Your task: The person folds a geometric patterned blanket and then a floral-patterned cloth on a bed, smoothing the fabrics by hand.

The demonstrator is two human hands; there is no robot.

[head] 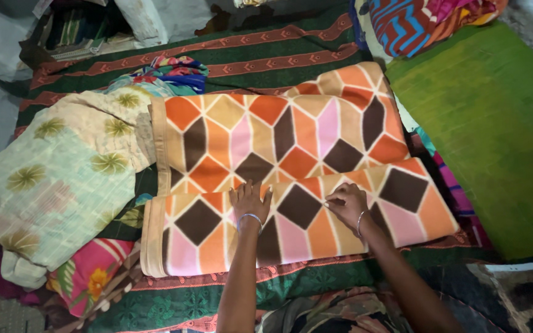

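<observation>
Both our hands rest on the folded geometric blanket [291, 179]. Our left hand [250, 200] lies flat, fingers spread, pinning the fold; our right hand [347, 202] pinches its edge, fingers closed.

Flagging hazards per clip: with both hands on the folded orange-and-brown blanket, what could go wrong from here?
1. The left hand lies flat and the right hand only pinches the orange, pink and brown geometric fleece blanket, so its folded layer might slip askew.
2. The pale floral quilt overlaps its left edge and may snag.
</observation>
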